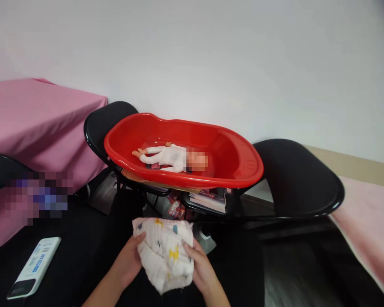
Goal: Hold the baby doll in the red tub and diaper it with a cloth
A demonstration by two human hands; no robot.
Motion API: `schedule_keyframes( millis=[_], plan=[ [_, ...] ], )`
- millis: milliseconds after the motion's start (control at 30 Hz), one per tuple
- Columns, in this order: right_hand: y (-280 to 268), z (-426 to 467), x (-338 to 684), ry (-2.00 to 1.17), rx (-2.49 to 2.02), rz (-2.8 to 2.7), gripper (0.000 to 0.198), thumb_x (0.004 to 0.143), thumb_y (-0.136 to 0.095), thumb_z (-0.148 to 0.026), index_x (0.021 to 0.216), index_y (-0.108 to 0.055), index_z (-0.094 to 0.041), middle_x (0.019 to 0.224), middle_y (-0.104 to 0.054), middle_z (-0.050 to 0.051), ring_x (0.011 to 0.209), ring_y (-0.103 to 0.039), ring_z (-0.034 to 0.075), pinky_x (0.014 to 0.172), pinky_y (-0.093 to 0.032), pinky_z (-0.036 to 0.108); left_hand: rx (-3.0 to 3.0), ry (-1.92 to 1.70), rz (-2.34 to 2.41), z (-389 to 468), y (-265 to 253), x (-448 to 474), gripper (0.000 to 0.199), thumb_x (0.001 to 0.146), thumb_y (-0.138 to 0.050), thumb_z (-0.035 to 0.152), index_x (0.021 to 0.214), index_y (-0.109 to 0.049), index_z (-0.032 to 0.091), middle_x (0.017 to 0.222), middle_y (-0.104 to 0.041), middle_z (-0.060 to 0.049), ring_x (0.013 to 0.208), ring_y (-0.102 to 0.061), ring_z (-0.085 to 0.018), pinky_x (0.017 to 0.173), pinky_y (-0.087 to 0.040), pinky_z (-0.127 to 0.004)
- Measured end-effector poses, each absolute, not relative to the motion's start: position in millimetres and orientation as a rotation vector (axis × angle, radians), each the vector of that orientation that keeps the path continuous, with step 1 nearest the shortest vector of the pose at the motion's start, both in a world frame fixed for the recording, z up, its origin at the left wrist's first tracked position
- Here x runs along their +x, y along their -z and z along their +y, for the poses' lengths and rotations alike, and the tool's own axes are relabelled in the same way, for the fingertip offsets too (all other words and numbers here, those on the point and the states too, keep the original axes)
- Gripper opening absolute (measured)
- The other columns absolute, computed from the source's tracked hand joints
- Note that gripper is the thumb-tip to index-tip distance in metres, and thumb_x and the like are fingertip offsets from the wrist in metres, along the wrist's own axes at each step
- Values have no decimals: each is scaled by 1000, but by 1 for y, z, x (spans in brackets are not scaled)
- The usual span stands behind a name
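Observation:
A folded white cloth [168,256] with yellow, blue and dark printed figures is stretched between my two hands above my lap. My left hand [131,258] is closed on its left edge, thumb on top. On the opposite edge my right hand [203,264] grips the same cloth, its thumb lying over the print and the other fingers hidden behind. Beyond them stands a red baby bathtub [240,164], where a doll [173,157] in a white outfit lies on its back, its head to the right and its feet to the left.
Black folding chairs [302,177] stand at both sides of the tub, and a stack of books [209,200] sits under it. A white device [35,266] with a dark panel lies at lower left. A pink-covered table [48,102] is behind left; pink fabric [371,221] lies at right.

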State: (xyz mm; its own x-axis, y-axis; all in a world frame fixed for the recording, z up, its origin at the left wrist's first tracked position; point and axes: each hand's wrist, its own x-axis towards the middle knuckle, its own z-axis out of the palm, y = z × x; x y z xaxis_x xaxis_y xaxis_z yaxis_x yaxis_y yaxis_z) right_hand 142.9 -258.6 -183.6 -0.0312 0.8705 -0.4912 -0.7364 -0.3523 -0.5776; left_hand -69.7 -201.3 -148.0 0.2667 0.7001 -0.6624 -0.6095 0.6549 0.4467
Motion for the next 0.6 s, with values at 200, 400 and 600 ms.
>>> schedule_keyframes(
  millis=[200,400,600],
  plan=[
    [180,-241,153,-1543,-973,-242,66,70,-89,-38,129,-67,-18,118,-75,13,113,-70,33,106,-49,48,403,-813,1045,-200,155,-61,66,62,-78,9,125,-64,17,117,-76,-14,109,-71,-34,89,-58,-40],
    [202,-261,162,-1357,-1345,-449,75,65,-91,-47,128,-66,-16,122,-73,14,118,-66,34,108,-47,48,390,-814,894,-218,159,-65,89,48,-58,1,135,-57,21,127,-73,-13,117,-67,-35,92,-56,-39],
    [196,-260,182,-1278,-1337,-537,107,67,-91,-47,157,-37,-26,117,-73,11,108,-70,31,95,-55,48,560,-881,1007,-200,168,-74,98,51,-59,5,147,-43,21,130,-70,-10,112,-69,-31,94,-56,-40]
  ],
)
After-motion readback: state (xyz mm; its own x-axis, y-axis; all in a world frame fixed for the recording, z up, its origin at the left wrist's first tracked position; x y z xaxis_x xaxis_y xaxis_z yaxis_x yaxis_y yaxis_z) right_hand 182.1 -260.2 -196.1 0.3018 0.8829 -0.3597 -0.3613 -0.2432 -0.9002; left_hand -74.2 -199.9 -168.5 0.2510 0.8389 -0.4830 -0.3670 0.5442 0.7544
